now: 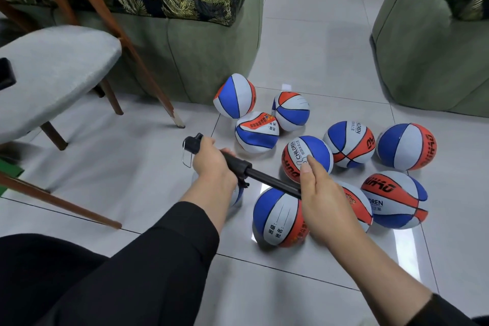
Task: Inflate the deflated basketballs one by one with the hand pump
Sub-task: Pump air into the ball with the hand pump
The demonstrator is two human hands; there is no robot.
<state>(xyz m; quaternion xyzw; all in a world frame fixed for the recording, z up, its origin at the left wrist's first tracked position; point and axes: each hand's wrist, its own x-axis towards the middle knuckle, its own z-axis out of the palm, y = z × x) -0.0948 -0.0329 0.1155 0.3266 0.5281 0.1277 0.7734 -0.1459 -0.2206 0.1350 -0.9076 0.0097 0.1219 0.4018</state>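
Near the centre of the frame the person's left hand [211,164] is gripping the body of the black plastic hand pump [238,164], its fingers wrapped round it, while the right hand [322,201] is closing on the pump's lower end, though what its fingers are pinching cannot be told. The red, white and blue rubber basketballs [307,157] are lying clustered on the grey tiled floor [330,42] at centre right, several looking dented, so the pumping is judged to be barely beginning.

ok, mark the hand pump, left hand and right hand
hand pump [260,176]: head view, on the black tube between the hands
left hand [211,164]: head view, back of hand
right hand [324,201]: head view, back of hand
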